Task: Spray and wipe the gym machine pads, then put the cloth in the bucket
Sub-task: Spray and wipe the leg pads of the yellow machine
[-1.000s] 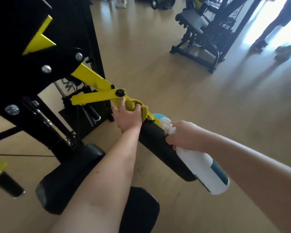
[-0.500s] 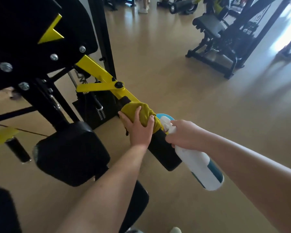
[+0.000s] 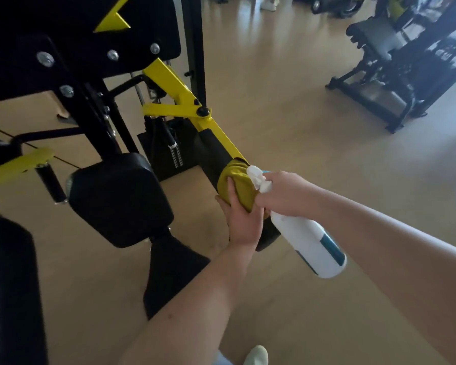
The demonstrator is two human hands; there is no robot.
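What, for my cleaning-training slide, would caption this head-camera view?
Left hand grips a yellow cloth around the black pad while the right hand holds a white spray bottle.

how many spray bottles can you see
1: the white spray bottle, gripped in the right hand, right beside the yellow cloth. Others could be out of view.

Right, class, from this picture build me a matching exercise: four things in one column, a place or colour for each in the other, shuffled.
Column 1: 1 cloth; 2 spray bottle; 3 arm pad; 4 lever bar.
Column 2: A held in the right hand; B black, under the cloth; C yellow metal; D gripped by the left hand.
Pairs: 1-D, 2-A, 3-B, 4-C.
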